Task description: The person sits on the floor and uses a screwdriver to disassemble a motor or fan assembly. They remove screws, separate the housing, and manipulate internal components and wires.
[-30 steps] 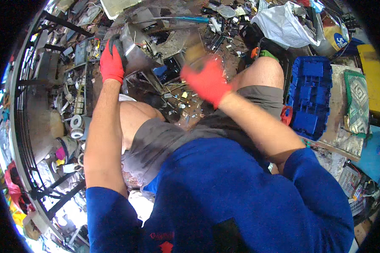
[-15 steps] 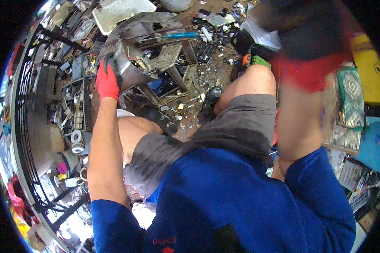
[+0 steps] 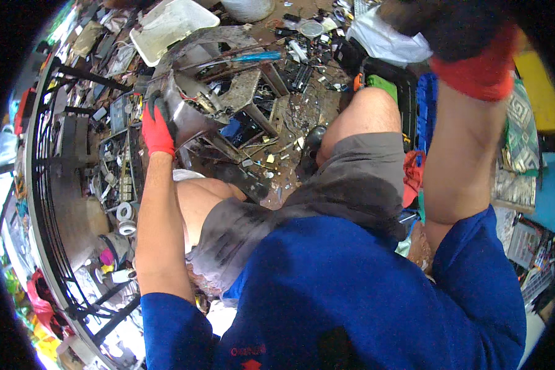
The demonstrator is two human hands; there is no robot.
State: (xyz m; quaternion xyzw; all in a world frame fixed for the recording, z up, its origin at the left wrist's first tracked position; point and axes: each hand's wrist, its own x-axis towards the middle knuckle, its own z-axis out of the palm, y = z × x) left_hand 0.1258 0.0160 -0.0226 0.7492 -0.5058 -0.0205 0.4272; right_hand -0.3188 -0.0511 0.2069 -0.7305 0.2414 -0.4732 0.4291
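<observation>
My left hand [image 3: 158, 123], in a red and black glove, grips the left edge of a curved grey metal housing [image 3: 191, 117]. Wires and small parts show inside that housing, which rests tilted against a worn low stand [image 3: 243, 89]. On top of the stand lies a screwdriver with a blue handle [image 3: 256, 56]. My right hand [image 3: 465, 52], in a matching glove, is raised high at the upper right, away from the stand. Its fingers are dark and smeared by motion, so whether they hold anything is hidden.
A white plastic tub [image 3: 172, 28] stands beyond the stand. Small electronic scrap litters the floor. A black toolbox [image 3: 407, 102] and a white plastic bag [image 3: 388, 40] are beyond my right knee. A black metal rack [image 3: 40, 185] runs along the left, near bins of parts.
My right hand has moved up and to the right, uncovering the black toolbox and a blue item beside it. My left hand stays on the metal housing. The view has shifted slightly.
</observation>
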